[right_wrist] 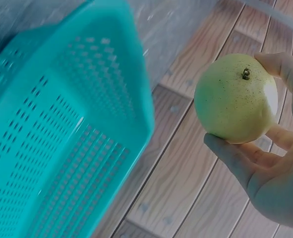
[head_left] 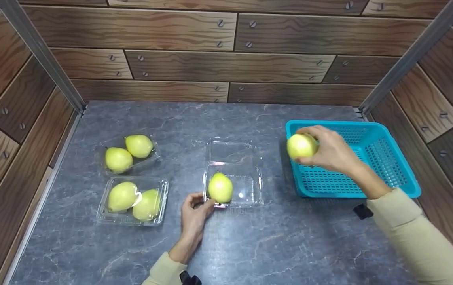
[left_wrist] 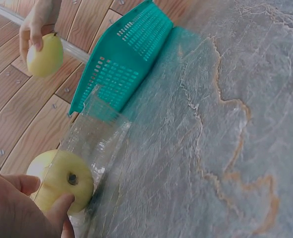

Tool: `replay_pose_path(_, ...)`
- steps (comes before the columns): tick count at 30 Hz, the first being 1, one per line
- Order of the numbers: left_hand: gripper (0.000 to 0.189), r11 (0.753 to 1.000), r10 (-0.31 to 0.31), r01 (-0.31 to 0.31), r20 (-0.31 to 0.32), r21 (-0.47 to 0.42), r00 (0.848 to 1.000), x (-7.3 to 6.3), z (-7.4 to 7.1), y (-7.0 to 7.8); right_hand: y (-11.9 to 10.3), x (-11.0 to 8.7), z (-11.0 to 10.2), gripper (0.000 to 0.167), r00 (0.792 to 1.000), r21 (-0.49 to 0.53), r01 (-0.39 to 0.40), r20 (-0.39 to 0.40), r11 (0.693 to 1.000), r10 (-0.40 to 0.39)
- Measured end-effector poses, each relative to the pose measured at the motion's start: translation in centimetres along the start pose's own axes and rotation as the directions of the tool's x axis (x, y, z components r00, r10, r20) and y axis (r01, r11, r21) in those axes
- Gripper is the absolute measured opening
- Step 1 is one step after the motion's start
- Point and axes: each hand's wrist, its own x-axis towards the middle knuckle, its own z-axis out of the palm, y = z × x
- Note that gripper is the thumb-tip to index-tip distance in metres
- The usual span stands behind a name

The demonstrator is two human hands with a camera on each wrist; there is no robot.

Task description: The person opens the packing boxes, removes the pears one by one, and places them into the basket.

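Pinching a pear (head_left: 300,147) between the thumb and fingers of the right hand (head_left: 331,149), up over the left rim of the basket (head_left: 402,174). Held by the sides rather than mashed into the palm, probably to go easy on the skin. Over on the left hand (head_left: 194,215), thumb and fingers bent round the near left corner of an open box (head_left: 248,190), likely to stop something that light from skating about on the counter (head_left: 281,245). Inside, a second pear (head_left: 220,188) over to the left, leaving bare space beside it. With the lid (head_left: 232,151) folded back on the far side, out of the way. Further left, a near box (head_left: 160,215) and a far box (head_left: 156,159), with two pears each, seemingly parked there to keep the middle free. Hard to make out any lid on the far box, tbh, with plastic that clear.
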Motion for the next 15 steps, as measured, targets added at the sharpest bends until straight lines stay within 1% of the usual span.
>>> replay_pose_path(6, 0.038, 1.000, 0.006, -0.006, 0.004, 0.008, 1.000, 0.0, 0.0, 0.0, 3.0, 0.2, -0.9, 0.072, 0.999, 0.022, -0.047, 0.004, 0.999, 0.047)
replay_pose_path(11, 0.038, 1.000, 0.008, -0.008, -0.001, 0.027, 1.000, 0.0, 0.0, 0.0, 5.4, 0.3, -1.2, 0.074, 0.997, 0.045, -0.080, -0.002, 0.996, 0.080)
replay_pose_path(15, 0.039, 1.000, 0.011, -0.011, 0.001, 0.016, 1.000, 0.0, 0.1, 0.0, 7.3, 0.4, -1.3, 0.075, 0.995, 0.062, -0.101, -0.006, 0.993, 0.102)
